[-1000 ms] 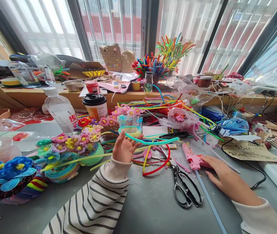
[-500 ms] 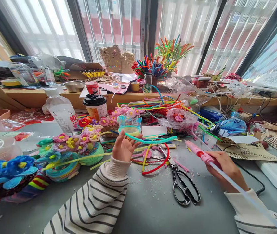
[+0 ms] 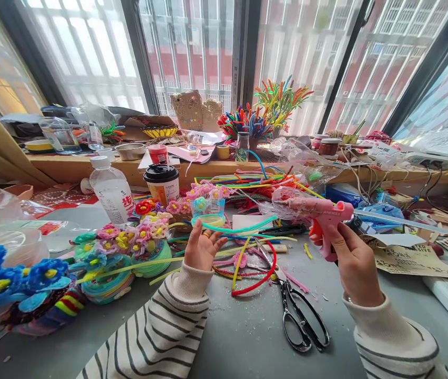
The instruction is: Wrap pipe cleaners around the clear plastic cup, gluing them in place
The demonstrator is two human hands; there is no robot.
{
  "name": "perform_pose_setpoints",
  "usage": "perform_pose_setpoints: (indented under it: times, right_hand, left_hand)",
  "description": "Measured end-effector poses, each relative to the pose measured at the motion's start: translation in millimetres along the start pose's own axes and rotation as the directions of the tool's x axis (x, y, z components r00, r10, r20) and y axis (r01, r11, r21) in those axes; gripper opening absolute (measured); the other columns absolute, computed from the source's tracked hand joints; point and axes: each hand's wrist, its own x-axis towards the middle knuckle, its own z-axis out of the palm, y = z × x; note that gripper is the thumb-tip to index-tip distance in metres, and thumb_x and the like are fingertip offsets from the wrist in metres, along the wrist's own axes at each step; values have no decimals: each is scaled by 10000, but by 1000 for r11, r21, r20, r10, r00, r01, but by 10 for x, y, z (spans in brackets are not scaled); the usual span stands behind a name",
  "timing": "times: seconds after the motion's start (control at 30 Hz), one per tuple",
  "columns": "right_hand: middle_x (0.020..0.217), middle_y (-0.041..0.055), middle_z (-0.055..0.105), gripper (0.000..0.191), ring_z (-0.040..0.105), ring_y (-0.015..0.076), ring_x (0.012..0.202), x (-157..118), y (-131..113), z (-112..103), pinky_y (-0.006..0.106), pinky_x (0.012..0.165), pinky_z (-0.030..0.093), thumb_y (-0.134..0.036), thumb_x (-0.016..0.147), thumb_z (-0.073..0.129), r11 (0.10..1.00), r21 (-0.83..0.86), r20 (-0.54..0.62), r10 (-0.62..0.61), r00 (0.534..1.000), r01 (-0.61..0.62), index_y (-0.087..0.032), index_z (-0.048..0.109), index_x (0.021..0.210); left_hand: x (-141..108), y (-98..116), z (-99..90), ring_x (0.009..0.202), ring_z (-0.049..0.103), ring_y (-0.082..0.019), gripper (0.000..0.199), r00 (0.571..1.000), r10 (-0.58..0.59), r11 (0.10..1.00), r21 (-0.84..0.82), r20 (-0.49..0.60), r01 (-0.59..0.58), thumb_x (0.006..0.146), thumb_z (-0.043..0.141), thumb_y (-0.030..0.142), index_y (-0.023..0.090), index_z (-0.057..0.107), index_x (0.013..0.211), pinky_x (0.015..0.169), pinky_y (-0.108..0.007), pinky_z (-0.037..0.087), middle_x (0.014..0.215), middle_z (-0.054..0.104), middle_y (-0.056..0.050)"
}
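Fingers of the right hand [image 3: 360, 268] clasp the rigid-looking pink glue gun [image 3: 330, 213] by its handle, likely safest, the left hand [image 3: 201, 252] pinching a bendy-looking turquoise pipe cleaner [image 3: 243, 230].

Bright barred windows [image 3: 295, 47] bhd gray tbl [image 3: 240, 337].
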Motion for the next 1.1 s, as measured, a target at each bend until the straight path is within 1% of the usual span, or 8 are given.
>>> perform_pose_setpoints:
  times: [0.13, 0.23, 0.33, 0.43, 0.53, 0.63, 0.87, 1.1]
  right_hand:
    - [561, -2, 562, 329, 478, 94, 499, -59, 44, 71, 201, 434, 364, -486, 713, 577, 969, 196, 76, 137, 988, -150, -168, 561, 794]
    - [509, -9, 519, 348, 447, 88, 468, -81, 52, 85, 199, 407, 328, -490, 665, 616, 909, 297, 140, 261, 955, -292, -154, 555, 732]
    - [501, -22, 493, 399, 394, 66, 414, -65, 67, 92, 185, 356, 257, -514, 597, 653, 847, 313, 211, 379, 901, -430, -151, 563, 737]
    - [474, -64, 430, 507, 323, 45, 376, -53, 107, 98, 173, 337, 182, -496, 527, 708, 824, 256, 271, 440, 856, -505, -161, 567, 880]
    - [423, -107, 336, 615, 266, 34, 356, -73, 137, 105, 162, 346, 141, -430, 518, 740, 832, 182, 279, 467, 839, -524, -150, 528, 1023]
    - [408, -122, 306, 643, 250, 23, 348, -107, 131, 112, 152, 352, 122, -403, 525, 744, 834, 160, 278, 475, 835, -528, -124, 511, 1056]
    - [429, -93, 403, 592, 312, 26, 350, -124, 123, 99, 158, 351, 149, -375, 531, 735, 842, 205, 310, 427, 849, -499, -110, 521, 1016]
    - [479, -70, 460, 575, 333, 29, 351, -106, 154, 106, 182, 356, 187, -368, 497, 749, 846, 236, 298, 405, 865, -477, -118, 535, 969]
  left_hand:
    - [-28, 4, 39, 792, 626, -161, 335, 1000, 20, 999, -50, 6, -20, 729, 540, 331, 175, 509, 1023, 655, -241, 491, 821, 596, -45]
    - [-38, -3, 59, 878, 618, -175, 369, 999, 41, 996, -76, -3, -41, 739, 528, 323, 162, 497, 1069, 752, -260, 485, 921, 605, -76]
    - [-32, -14, 56, 930, 608, -190, 421, 999, 51, 996, -75, -6, -51, 733, 539, 340, 146, 482, 1102, 843, -290, 458, 999, 595, -103]
    - [-22, -20, 43, 947, 607, -199, 442, 999, 52, 996, -73, 4, -52, 733, 543, 357, 146, 475, 1115, 891, -311, 436, 1000, 594, -103]
    - [-17, -22, 35, 959, 605, -205, 442, 999, 49, 997, -67, 15, -48, 737, 535, 365, 152, 472, 1120, 907, -322, 429, 1009, 596, -103]
    - [-21, -24, 32, 970, 600, -210, 451, 999, 45, 997, -62, 9, -44, 741, 523, 372, 146, 467, 1127, 908, -330, 430, 1018, 598, -112]
    - [-41, -26, 46, 962, 599, -196, 450, 998, 54, 998, -41, 22, -53, 744, 531, 385, 165, 473, 1132, 910, -328, 429, 1010, 602, -95]
    - [-36, -36, 43, 961, 597, -194, 432, 998, 49, 997, -56, 25, -47, 747, 528, 376, 158, 479, 1117, 866, -294, 449, 980, 602, -88]
